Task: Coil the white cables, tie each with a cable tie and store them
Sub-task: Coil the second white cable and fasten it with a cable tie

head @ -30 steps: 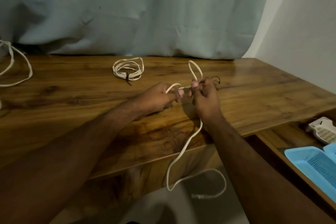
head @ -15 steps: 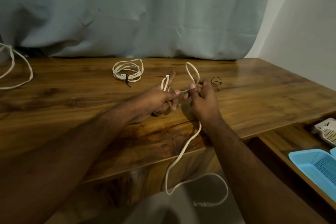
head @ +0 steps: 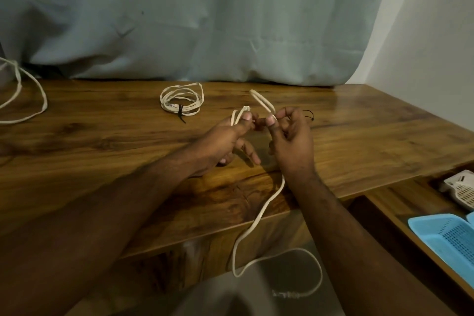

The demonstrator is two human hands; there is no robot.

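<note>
You work at a glossy wooden table (head: 102,141) set against a pale curtain (head: 179,20) and a white wall. A blue basket (head: 443,236) sits on the lower shelf at right. Your left hand (head: 225,141) pinches a loop of the white cable (head: 259,215); your right hand (head: 292,138) pinches another loop, the rest trailing off the table edge. A tied coil (head: 182,100) lies beyond.

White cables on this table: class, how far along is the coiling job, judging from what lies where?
Done: one coiled cable lies tied with a black tie. In hand: the left hand and right hand pinch loops of a second cable, most of it hanging off the table. Left: finish coiling, tie it, perhaps with the spare tie, then the loose cable. Nothing sits in the blue basket.
</note>
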